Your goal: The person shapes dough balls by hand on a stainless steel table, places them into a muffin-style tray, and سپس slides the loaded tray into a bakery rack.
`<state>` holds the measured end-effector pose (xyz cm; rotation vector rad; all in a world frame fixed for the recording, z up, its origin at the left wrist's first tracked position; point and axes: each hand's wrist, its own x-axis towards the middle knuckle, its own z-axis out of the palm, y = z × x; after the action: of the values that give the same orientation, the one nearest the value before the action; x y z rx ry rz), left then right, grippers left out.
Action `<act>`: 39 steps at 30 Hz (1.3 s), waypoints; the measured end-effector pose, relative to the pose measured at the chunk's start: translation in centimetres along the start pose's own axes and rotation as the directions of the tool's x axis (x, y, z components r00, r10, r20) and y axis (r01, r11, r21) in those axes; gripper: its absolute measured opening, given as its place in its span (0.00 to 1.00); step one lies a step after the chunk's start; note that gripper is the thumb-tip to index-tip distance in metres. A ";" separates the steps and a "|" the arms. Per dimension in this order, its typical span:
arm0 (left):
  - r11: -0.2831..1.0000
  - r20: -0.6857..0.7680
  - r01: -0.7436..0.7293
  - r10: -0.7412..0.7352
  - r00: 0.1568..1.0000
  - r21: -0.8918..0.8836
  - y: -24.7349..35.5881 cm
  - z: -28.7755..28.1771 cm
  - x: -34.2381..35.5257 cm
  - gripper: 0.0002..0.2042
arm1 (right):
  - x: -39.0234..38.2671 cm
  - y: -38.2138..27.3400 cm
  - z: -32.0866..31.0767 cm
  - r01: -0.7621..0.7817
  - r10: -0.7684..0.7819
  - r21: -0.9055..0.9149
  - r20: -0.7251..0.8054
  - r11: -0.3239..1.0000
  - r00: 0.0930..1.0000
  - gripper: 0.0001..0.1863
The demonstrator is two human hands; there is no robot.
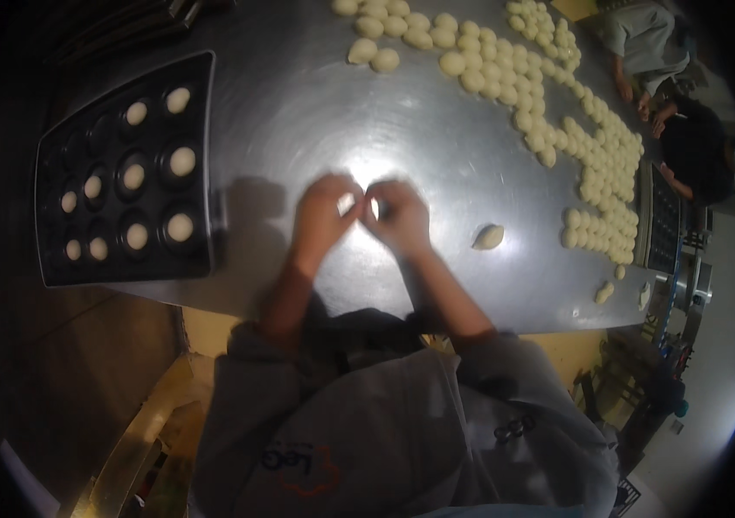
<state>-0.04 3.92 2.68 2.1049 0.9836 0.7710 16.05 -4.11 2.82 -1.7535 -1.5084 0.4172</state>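
Observation:
My left hand [326, 213] and my right hand [396, 217] meet above the middle of the steel table [298, 112]. On both, the fingers are curled and thumb and finger come together in a pinch, with bright light showing through the loops. Whatever lies between the fingertips, if anything, is too small to make out. Right of my right hand lies a single dough ball [489, 236] with a pointed end. To the left, a dark baking tray [210, 129] with round cups holds several dough balls [133, 177], one to a cup; some cups hold none.
Many dough balls [506, 69] sit in close rows along the far and right side of the table. A few small dough pieces [605, 292] lie near the right corner. Another dark tray [663, 220] stands beyond that end. Other people [700, 147] work at the far right.

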 end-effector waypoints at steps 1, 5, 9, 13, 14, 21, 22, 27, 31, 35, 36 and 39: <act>0.995 -0.017 -0.069 0.071 0.997 0.072 0.2 0.2 -2.1 0.05 | -2.6 -0.4 0.3 -0.028 0.023 0.096 0.048 0.995 0.999 0.11; 0.993 -0.026 -0.070 0.073 0.997 0.090 -4.5 -3.8 -4.8 0.05 | -3.5 2.8 -6.8 0.277 -0.254 -0.162 0.149 0.947 0.956 0.11; 0.991 -0.161 -0.052 0.072 0.984 0.122 -3.1 -2.5 1.9 0.05 | 3.9 2.2 -1.2 0.078 -0.108 -0.171 -0.173 0.982 0.979 0.09; 0.992 -0.036 -0.079 0.083 0.996 0.096 -0.4 -0.1 -3.1 0.04 | -2.8 0.7 -0.2 0.127 -0.120 -0.056 0.116 0.990 0.986 0.08; 0.997 -0.011 -0.056 0.056 0.998 0.049 -1.3 -1.4 -4.7 0.05 | -4.0 1.5 -2.2 0.163 -0.160 -0.017 0.097 0.987 0.982 0.08; 0.994 -0.162 -0.029 0.046 0.986 0.105 -1.6 -1.4 1.8 0.05 | 3.6 1.2 -0.3 -0.016 -0.004 -0.129 -0.155 0.992 0.988 0.09; 0.997 -0.101 0.022 -0.015 0.995 0.071 -0.7 -0.2 1.0 0.05 | 2.1 0.1 0.6 -0.025 0.016 -0.077 -0.113 0.997 0.993 0.09; 0.992 -0.117 -0.046 0.060 0.991 0.120 -0.3 -1.0 -7.0 0.07 | -6.3 2.4 -4.4 0.007 -0.007 0.002 -0.042 1.000 0.999 0.08; 0.980 -0.243 -0.062 0.107 0.964 0.188 -0.9 -1.7 -1.3 0.06 | 1.4 3.5 -2.4 0.035 -0.103 -0.213 -0.322 0.977 0.941 0.08; 0.993 -0.084 -0.010 0.019 0.996 0.115 0.5 2.7 -2.1 0.06 | -0.9 0.9 -0.2 -0.025 0.026 -0.053 0.017 0.998 1.000 0.06; 0.989 -0.057 -0.072 0.080 0.995 0.127 0.9 2.4 -3.0 0.09 | -2.6 1.9 -0.6 0.028 -0.026 -0.054 0.048 0.998 0.999 0.10; 0.999 -0.053 0.021 -0.019 0.998 0.043 2.4 0.4 -4.4 0.19 | -3.8 0.8 -2.9 0.112 -0.115 -0.054 -0.042 0.992 0.993 0.23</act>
<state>-1.16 -0.89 3.34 2.1179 1.0570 0.8051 17.67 -8.72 3.23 -1.6953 -1.5901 0.2813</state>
